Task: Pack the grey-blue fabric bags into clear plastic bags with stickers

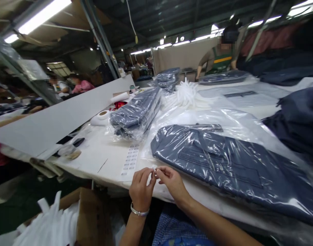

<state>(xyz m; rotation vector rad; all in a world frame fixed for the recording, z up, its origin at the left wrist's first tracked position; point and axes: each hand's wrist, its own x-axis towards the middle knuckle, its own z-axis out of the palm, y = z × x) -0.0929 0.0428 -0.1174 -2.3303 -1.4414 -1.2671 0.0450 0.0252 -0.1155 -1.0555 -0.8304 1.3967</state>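
Observation:
My left hand (141,188) and my right hand (171,181) meet at the near edge of the white table (100,160), fingertips pinched together on something small that I cannot make out, likely a sticker. A strip of barcode labels (130,160) lies just beyond my left hand. To the right lies a folded dark blue garment in a clear plastic bag (223,164), close to my right hand. My left wrist wears a silver bracelet.
A stack of bagged blue garments (136,116) stands further back, with tape rolls (103,115) to its left and white plastic pieces (187,95) behind. Loose dark garments (299,123) pile at right. A cardboard box (87,215) sits below left. Other people work beyond.

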